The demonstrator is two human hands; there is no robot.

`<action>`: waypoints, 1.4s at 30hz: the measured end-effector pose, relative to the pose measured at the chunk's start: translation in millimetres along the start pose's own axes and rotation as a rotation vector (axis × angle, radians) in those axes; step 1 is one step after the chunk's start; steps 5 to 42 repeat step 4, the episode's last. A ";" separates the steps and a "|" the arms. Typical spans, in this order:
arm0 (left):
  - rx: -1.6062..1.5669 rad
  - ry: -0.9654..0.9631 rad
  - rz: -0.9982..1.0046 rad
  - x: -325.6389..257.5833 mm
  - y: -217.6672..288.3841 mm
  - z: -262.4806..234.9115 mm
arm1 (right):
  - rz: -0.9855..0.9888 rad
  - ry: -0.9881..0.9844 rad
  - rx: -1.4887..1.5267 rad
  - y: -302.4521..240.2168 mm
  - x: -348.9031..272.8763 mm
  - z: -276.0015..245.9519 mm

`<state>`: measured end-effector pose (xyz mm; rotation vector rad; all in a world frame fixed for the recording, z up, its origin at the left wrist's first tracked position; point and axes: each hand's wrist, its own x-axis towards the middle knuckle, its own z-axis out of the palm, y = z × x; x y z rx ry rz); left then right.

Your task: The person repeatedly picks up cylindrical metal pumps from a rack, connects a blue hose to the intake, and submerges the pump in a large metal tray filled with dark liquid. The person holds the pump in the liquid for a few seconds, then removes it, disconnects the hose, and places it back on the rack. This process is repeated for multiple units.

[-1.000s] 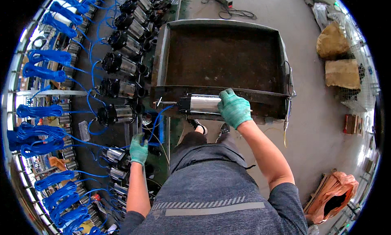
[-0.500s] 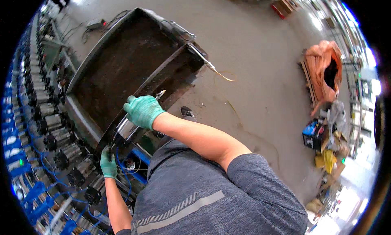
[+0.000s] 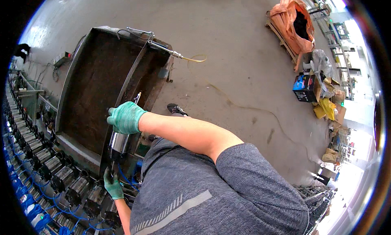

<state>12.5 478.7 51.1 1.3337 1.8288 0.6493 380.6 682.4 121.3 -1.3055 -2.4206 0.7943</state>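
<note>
Green knitted gloves cover both my hands. My right hand (image 3: 128, 117) is closed over the upper end of a shiny metal cylinder (image 3: 119, 142), at the near edge of a dark metal tub (image 3: 129, 74). Below it, my left hand (image 3: 113, 185) is closed around the cylinder's dark lower end; its fingertips are partly hidden. Just past my right hand a slim metal fitting (image 3: 138, 98) sticks up. Inside, the tub is brown and stained, with a divider along its right part.
A metal nozzle (image 3: 165, 48) with a yellow hose rests on the tub's far right corner. A conveyor of rollers (image 3: 51, 155) with blue hoses runs along the left. At right stand an orange sack (image 3: 288, 25) on a pallet and a blue-black box (image 3: 305, 88). A thin hose crosses the floor.
My view has turned, so the tub and the sack sit differently in it. Both hands stay on the cylinder, which now stands more upright in the picture.
</note>
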 end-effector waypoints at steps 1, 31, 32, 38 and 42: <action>-0.043 -0.021 -0.052 0.9 -6.7 -3.4 | 0.004 0.012 -0.002 -0.2 0.8 0.7; -0.244 -0.100 -0.268 18.7 -61.4 -18.8 | 0.001 0.034 -0.017 0.3 4.9 7.3; -0.244 -0.100 -0.268 18.7 -61.4 -18.8 | 0.001 0.034 -0.017 0.3 4.9 7.3; -0.244 -0.100 -0.268 18.7 -61.4 -18.8 | 0.001 0.034 -0.017 0.3 4.9 7.3; -0.244 -0.100 -0.268 18.7 -61.4 -18.8 | 0.001 0.034 -0.017 0.3 4.9 7.3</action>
